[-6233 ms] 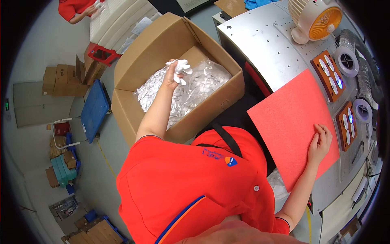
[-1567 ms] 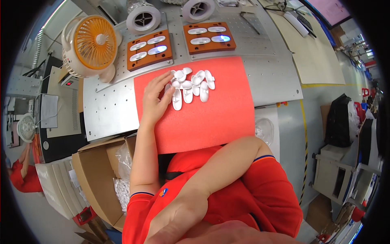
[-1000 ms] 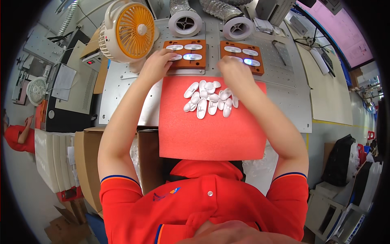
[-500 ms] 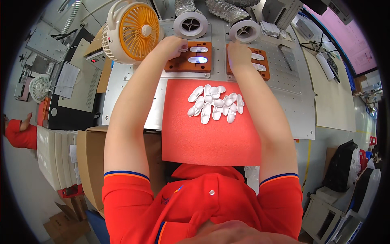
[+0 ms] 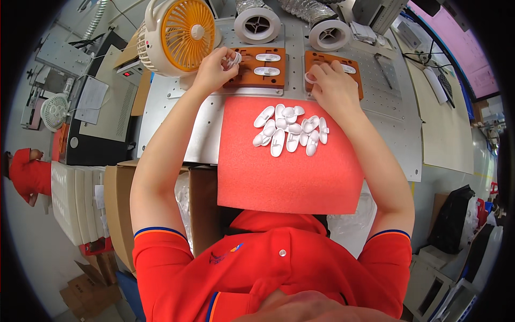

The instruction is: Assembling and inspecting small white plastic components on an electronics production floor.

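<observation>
My left hand [image 5: 214, 71] is closed on white oval plastic pieces [image 5: 234, 60] at the left end of an orange-brown fixture block [image 5: 248, 79]. Two more such pieces, a far one [image 5: 267, 57] and a near one [image 5: 266, 72], lie in that block. Over a second orange-brown block [image 5: 316, 57], my right hand [image 5: 337, 88] pinches a white oval piece [image 5: 309, 78] at its fingertips. One white piece [image 5: 348, 69] shows in this block beside my fingers; my hand hides part of the rest. A pile of white oval pieces [image 5: 292, 129] lies on a red foam sheet [image 5: 289, 180].
An orange-and-cream fan [image 5: 188, 35] stands at the far left of the metal table [image 5: 201, 137]. Two round duct mouths, left [image 5: 257, 25] and right [image 5: 329, 35], sit behind the blocks. An open cardboard box [image 5: 119, 209] is below the table's left front edge.
My left hand has drawn slightly back, showing the white pieces in it. My right hand has come toward me with a white piece. The bluish light on the left block's near piece is gone.
</observation>
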